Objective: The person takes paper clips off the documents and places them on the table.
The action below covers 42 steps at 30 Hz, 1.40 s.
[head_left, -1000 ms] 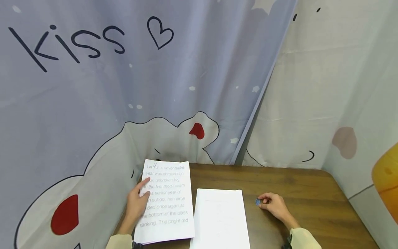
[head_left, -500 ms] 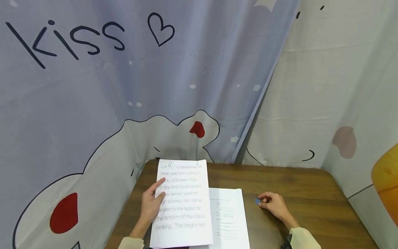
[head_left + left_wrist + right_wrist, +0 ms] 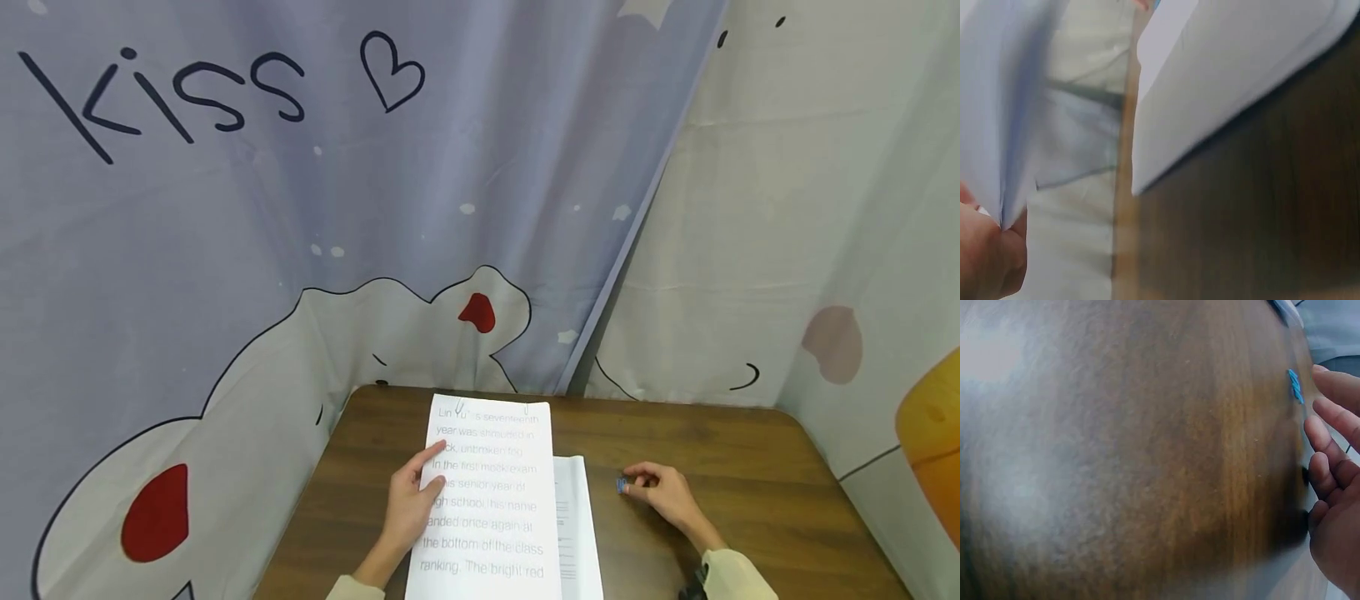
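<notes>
My left hand grips the left edge of a stack of printed paper sheets, thumb and a finger on top and the other fingers hidden beneath. In the left wrist view the sheets rise from the hand, held off the table. Thin clip-like shapes show at the stack's top edge. A second set of white sheets lies partly hidden under the stack. Beside a small blue thing that looks like paper clips, my right hand rests with loosely bent fingers; the right wrist view shows the blue clips apart from the fingertips.
A brown wooden table bears everything. Printed curtains hang along its back and sides, close to its edges.
My left hand has carried the paper stack to the right, from beside the second set of sheets to over most of it. The right hand has stayed by the blue clips.
</notes>
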Motion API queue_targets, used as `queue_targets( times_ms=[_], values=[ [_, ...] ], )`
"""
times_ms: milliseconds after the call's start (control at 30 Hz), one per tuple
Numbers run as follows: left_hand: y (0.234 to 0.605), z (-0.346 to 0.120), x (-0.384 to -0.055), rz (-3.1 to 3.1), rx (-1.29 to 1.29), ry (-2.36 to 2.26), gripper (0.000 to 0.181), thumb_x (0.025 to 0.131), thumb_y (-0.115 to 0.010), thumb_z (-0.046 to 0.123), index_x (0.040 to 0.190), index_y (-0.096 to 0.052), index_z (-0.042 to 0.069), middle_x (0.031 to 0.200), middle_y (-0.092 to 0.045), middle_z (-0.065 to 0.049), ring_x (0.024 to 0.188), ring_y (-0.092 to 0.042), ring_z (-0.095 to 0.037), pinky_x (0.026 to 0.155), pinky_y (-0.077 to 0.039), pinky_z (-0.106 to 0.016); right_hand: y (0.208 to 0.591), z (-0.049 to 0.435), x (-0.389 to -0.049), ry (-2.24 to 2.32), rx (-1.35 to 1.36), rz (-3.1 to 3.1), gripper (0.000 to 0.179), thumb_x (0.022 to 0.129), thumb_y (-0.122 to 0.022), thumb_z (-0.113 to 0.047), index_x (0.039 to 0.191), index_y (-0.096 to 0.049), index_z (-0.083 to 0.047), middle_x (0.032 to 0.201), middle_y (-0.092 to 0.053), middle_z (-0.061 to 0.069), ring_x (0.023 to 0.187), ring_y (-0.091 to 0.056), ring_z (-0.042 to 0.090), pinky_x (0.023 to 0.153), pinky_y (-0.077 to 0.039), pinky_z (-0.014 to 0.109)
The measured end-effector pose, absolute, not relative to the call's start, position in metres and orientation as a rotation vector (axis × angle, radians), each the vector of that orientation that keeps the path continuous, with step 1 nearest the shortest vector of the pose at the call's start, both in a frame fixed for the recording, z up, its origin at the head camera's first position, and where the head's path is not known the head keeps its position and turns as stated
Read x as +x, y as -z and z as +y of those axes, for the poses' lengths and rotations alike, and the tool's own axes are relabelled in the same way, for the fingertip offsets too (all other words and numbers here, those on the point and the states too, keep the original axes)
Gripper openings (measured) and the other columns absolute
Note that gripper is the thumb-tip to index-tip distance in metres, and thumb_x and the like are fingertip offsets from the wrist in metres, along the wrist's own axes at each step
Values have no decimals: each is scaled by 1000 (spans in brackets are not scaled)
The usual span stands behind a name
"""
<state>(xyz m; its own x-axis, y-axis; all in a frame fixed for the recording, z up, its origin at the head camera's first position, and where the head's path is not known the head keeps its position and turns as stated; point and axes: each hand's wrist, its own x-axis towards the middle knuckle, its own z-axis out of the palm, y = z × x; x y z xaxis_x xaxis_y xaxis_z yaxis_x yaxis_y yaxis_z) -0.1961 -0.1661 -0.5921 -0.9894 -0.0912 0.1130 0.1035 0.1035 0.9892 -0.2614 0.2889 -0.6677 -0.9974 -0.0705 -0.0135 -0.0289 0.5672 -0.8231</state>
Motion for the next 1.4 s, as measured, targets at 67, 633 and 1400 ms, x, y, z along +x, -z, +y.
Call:
queue_targets(
  times_ms=[67, 633, 1400],
  values=[
    [591, -158, -194, -2215, -38, 2036, 59, 93, -59, -16, 146, -64, 10, 153, -57, -21, 95, -76, -24, 74, -64, -29, 666, 290, -261, 1452, -89, 2732, 30, 86, -87, -20, 111, -78, -6, 83, -67, 2, 69, -53, 10, 60, -43, 23],
    [596, -118, -188, -2170, -161, 2159, 60, 92, -57, -15, 149, -58, 4, 154, -52, -28, 93, -75, -22, 74, -65, -33, 634, 284, -275, 1410, -198, 2823, 33, 101, -72, -31, 120, -75, -5, 95, -72, 4, 79, -60, 12, 69, -48, 25],
    [607, -93, -177, -2185, -109, 2218, 62, 89, -59, -16, 146, -62, 7, 151, -57, -25, 101, -74, -25, 77, -64, -28, 594, 220, -282, 1791, -307, 2578, 36, 108, -61, -28, 128, -69, 1, 108, -72, 12, 81, -63, 10, 70, -55, 28]
  ],
)
